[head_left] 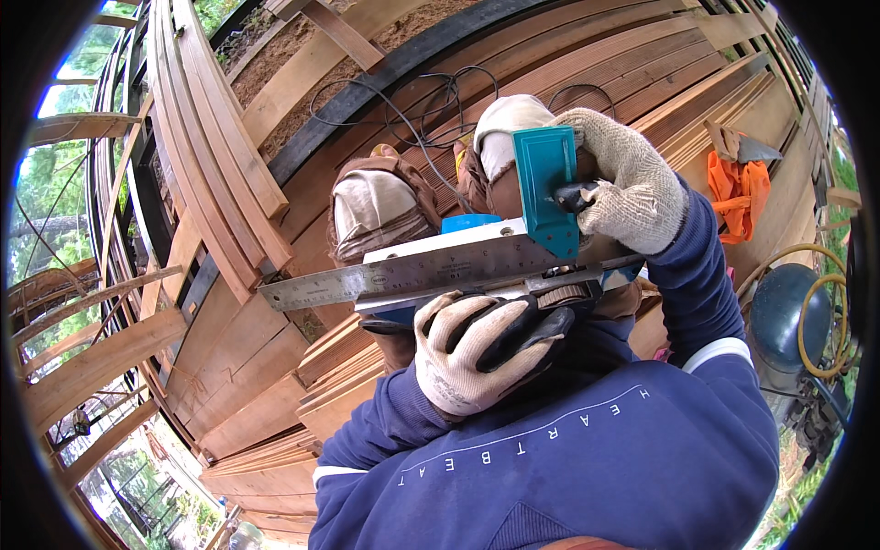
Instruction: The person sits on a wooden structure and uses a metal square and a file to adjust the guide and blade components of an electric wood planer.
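Note:
Over my lap lies a power planer with a silver sole (394, 297) and blue body parts (469, 223). A square rests along it, with a steel ruled blade (321, 288) and a teal stock (546, 151). My right hand (637, 183), in a knitted glove with dark fingertips, pinches the teal stock. My left hand (477, 353), in a pale glove with a black palm, is curled around the planer's near side, beside a ribbed round knob (561, 298). The planer's underside and part of the blade's right end are hidden.
My knees, with pale patches (367, 211), are bent beyond the planer. A black cable (403, 115) loops over the deck boards (632, 69). Long planks (206, 137) are stacked at left. An orange cloth (738, 197), a trowel-like blade (759, 149) and a dark blue tank (784, 316) with a yellow hose (807, 321) lie right.

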Demonstrator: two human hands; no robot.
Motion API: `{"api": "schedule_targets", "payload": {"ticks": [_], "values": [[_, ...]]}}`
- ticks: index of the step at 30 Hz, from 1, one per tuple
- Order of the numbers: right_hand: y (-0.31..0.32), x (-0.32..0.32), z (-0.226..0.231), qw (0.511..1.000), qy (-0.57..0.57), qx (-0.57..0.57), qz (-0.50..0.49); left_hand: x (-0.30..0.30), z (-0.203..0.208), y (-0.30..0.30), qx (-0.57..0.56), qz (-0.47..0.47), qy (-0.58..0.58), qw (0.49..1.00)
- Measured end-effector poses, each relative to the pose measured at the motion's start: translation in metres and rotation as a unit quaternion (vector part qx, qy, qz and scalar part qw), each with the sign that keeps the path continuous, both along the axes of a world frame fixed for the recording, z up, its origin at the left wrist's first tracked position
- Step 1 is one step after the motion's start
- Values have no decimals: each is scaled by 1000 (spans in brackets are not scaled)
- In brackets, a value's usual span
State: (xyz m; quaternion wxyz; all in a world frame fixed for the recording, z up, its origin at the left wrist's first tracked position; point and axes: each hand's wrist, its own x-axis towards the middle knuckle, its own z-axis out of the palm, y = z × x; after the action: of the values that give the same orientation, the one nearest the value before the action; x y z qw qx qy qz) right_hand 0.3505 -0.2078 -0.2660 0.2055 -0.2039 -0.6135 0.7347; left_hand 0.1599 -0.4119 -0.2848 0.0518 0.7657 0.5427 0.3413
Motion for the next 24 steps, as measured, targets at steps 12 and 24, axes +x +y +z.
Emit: {"api": "schedule_targets", "payload": {"ticks": [12, 24], "values": [[1, 0, 3, 1000, -13, 0, 3, -1, -1, -1, -4, -3, 0, 1000], [0, -3, 5, 1000, -14, 24, -8, 3, 8, 8, -23, 43, 7, 999]]}}
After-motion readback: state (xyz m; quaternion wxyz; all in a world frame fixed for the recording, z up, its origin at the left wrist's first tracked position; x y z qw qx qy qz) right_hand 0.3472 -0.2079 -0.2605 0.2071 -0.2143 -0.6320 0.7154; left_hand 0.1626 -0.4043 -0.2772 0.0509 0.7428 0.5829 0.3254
